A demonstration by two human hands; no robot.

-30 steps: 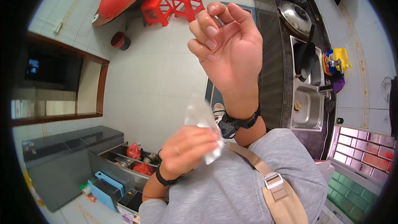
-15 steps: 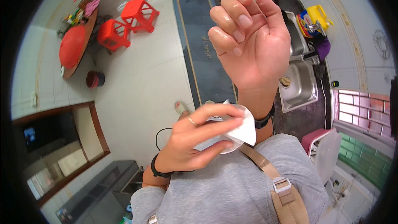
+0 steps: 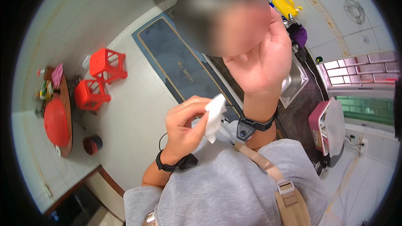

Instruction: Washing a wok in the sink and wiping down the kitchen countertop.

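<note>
My left hand (image 3: 186,125) is in front of my chest, its thumb and fingers closed on a crumpled white tissue (image 3: 215,117). The tissue hangs down between my two arms, apart from my right wrist. Raised high on the right is my right hand (image 3: 270,58), with its palm turned toward me. A blurred oval patch covers its fingers, so I cannot tell how they are bent or whether they hold anything. A black strap with a small device (image 3: 251,129) goes round my right wrist, and a black band (image 3: 169,165) circles my left one.
A steel sink (image 3: 295,83) is set in the dark counter on the right, with a yellow jug (image 3: 287,6) behind. A pink bin with a pale lid (image 3: 333,125) stands nearer. Red stools (image 3: 108,65), a table with a red cover (image 3: 56,121) and a blue-grey mat (image 3: 167,50) lie leftward.
My view has turned, so the room looks rotated. My left hand has drawn the tissue away from my right wrist, and the tissue is now bunched. My right hand stays raised.
</note>
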